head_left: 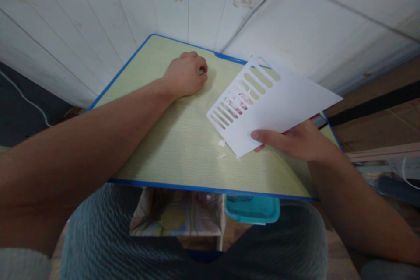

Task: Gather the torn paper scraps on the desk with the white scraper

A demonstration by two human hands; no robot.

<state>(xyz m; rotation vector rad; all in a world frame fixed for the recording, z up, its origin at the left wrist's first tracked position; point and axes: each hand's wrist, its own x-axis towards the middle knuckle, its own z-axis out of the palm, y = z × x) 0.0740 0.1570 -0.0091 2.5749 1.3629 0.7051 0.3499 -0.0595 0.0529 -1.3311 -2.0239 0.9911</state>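
A white sheet of paper (pixel 278 105) with a row of rounded slots cut along its left side is tilted above the table. My right hand (pixel 295 140) grips its lower edge, thumb on top and fingers beneath. Through the middle slots a reddish-pink printed patch (pixel 241 103) shows; what it belongs to is hidden. A dark, red-edged object (pixel 318 120) shows partly beside my right hand, too covered to name. My left hand (pixel 187 73) rests on the table left of the sheet, fingers curled into a loose fist with no object visible in it.
Small white paper scraps (pixel 222 143) lie on the pale table (pixel 183 153) with its blue rim. Below the front edge are a turquoise plastic container (pixel 252 210) and a patterned fabric bin (pixel 177 218). A white wall (pixel 170 8) with a grey cable (pixel 254 11) stands behind; cardboard (pixel 380 127) is at right.
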